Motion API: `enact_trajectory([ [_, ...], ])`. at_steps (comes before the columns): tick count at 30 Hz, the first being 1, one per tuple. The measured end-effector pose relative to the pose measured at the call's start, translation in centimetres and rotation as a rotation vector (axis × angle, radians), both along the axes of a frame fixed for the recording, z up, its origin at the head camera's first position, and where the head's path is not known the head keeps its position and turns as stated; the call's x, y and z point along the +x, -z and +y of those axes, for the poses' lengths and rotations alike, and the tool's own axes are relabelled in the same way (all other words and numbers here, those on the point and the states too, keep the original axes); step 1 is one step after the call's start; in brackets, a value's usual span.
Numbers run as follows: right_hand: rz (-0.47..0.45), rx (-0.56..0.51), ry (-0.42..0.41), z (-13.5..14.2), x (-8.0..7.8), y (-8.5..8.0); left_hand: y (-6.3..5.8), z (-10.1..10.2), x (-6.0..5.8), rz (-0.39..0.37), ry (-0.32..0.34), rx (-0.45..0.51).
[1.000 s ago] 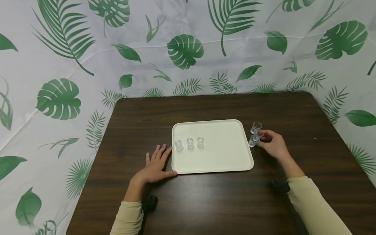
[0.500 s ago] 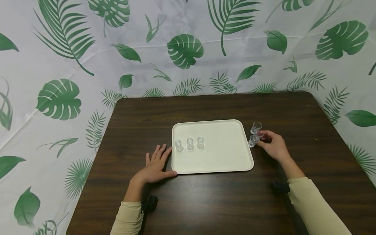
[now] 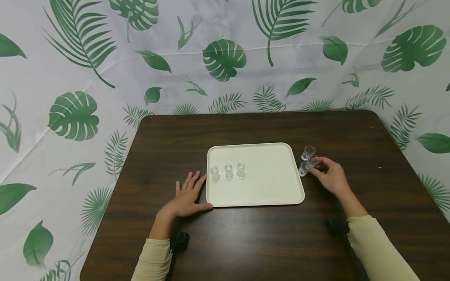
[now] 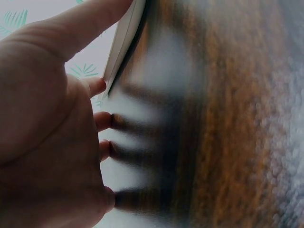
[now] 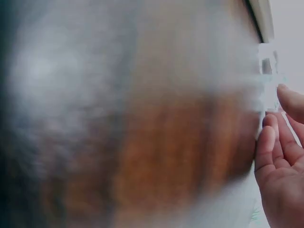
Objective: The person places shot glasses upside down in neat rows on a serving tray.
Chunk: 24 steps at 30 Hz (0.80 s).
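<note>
My left hand [image 3: 184, 201] lies spread at the left end of a cream tray [image 3: 267, 187], its thumb and a fingertip at the tray's edge. In the left wrist view the fingers [image 4: 97, 87] are extended. Off the tray's right side, my right hand [image 3: 330, 175] pinches a clear shot glass [image 3: 312, 160] between thumb and fingers. Two similar shot glasses stand close by, one behind [image 3: 308, 153] and one in front [image 3: 303, 169], overlapping the held one. On the tray's left part, three small clear glasses [image 3: 229, 172] stand in a row, narrow ends up.
The tray sits mid-table on a dark wood-grain table [image 3: 246, 242]. A white cloth with green leaf prints [image 3: 225, 58] hangs behind the table and along its sides. Each wrist bears a black camera, such as the left one [image 3: 181, 241].
The held shot glass has shifted slightly right, away from the front one, along with my right hand. The whole head view has shifted a little. My left hand stays at the tray.
</note>
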State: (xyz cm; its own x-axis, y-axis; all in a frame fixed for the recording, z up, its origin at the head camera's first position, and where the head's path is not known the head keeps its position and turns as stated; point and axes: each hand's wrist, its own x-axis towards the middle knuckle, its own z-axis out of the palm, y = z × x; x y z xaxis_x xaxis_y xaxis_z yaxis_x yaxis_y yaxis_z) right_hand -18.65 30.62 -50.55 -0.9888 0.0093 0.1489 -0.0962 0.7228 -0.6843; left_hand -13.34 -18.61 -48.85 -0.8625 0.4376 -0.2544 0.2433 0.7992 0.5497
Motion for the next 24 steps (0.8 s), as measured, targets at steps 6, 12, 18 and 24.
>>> enact_trajectory([
  [6, 0.042, -0.091, 0.001, 0.3, 0.2, -0.4, -0.1, 0.0, 0.0, -0.001, -0.001, -0.001],
  [12, 0.021, -0.181, 0.013, 0.5, 0.4, -1.0, -0.1, 0.1, -0.1, 0.004, -0.004, -0.006],
  [18, -0.01, -0.226, 0.07, 0.3, 0.6, -2.8, 0.1, 0.0, -0.2, 0.002, -0.002, -0.004],
  [24, 0.017, -0.362, 0.079, -0.8, 0.2, -4.7, 0.2, 0.0, -0.1, -0.002, -0.002, -0.008],
])
